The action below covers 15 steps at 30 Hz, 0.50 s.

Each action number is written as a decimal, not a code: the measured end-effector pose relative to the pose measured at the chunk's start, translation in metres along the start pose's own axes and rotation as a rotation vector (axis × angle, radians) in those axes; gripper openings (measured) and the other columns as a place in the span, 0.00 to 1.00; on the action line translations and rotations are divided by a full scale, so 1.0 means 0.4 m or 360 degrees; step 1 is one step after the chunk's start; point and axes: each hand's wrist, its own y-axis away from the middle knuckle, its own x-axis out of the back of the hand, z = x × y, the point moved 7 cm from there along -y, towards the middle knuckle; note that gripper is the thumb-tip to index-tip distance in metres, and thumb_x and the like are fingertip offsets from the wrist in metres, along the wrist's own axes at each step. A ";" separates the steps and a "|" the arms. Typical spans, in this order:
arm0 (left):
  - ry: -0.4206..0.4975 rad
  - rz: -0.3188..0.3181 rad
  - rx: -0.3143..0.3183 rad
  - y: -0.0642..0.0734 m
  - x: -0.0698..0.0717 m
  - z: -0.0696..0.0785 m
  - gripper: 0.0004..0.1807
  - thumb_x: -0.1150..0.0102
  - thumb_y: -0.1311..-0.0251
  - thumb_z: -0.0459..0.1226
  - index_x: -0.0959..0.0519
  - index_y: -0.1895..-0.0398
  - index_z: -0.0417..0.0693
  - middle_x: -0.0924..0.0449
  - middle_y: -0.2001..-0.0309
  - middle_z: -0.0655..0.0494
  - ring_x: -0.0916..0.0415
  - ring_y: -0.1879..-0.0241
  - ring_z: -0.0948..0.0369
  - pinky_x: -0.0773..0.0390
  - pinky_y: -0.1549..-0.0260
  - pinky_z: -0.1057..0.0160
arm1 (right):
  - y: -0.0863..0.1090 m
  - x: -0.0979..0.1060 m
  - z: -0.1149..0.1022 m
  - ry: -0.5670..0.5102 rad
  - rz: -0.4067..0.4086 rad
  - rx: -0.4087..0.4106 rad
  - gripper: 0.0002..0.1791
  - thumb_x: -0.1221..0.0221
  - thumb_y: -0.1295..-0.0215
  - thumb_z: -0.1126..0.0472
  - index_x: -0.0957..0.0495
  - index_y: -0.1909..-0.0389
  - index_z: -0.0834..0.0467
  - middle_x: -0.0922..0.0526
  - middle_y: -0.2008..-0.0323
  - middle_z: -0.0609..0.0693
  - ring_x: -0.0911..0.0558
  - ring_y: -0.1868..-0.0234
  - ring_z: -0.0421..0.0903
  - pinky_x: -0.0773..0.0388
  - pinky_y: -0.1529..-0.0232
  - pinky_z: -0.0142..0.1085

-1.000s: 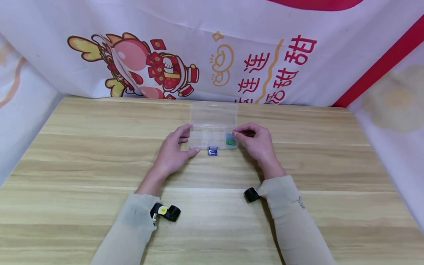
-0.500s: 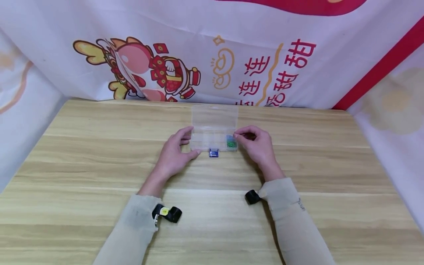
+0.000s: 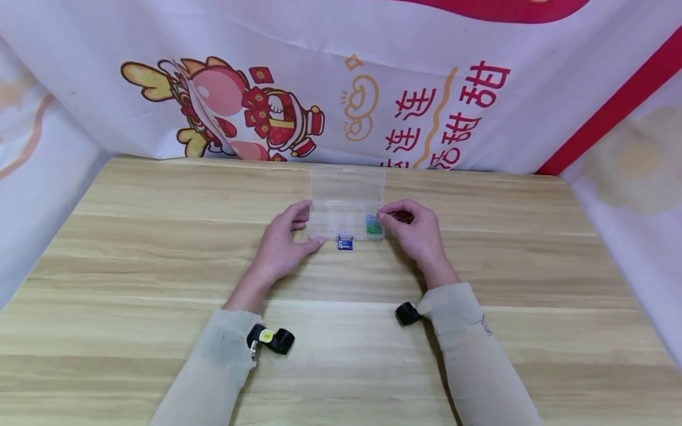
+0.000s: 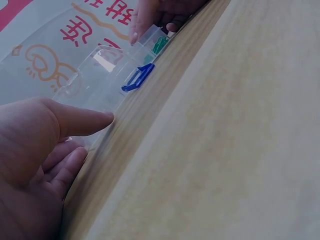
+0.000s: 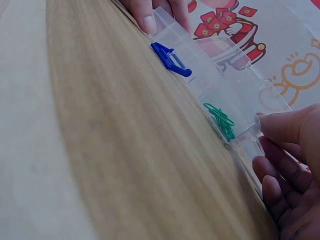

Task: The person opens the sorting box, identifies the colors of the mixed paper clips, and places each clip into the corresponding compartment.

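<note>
A clear plastic compartment box (image 3: 327, 222) lies on the table with its lid (image 3: 347, 184) raised at the back. Its blue latch (image 3: 345, 243) hangs open at the front. Green paper clips (image 5: 220, 121) lie in the compartment at its right end. My left hand (image 3: 285, 245) grips the left end, thumb at the front edge and fingers round the side. At the opposite end my right hand (image 3: 415, 234) pinches the clear plastic near the back corner with thumb and index finger. The other right fingers (image 5: 272, 192) curl beside the end wall.
The wood-grain table (image 3: 341, 367) runs back to a white printed cloth (image 3: 330, 35) just behind the box. More cloth hangs at both sides. A black wrist camera (image 3: 279, 341) sits on the left sleeve and another black camera (image 3: 407, 313) on the right.
The head view has shifted slightly. Both hands and the box keep the same places relative to one another.
</note>
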 end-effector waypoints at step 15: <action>0.0045 -0.0050 0.0012 0.003 0.003 0.008 0.47 0.23 0.37 0.39 0.37 0.16 0.54 0.25 0.27 0.41 0.25 0.28 0.44 0.24 0.24 0.46 | 0.002 0.043 0.008 0.0033 0.0059 -0.0009 0.16 0.30 0.29 0.46 0.13 0.49 0.51 0.14 0.47 0.49 0.21 0.47 0.48 0.20 0.49 0.39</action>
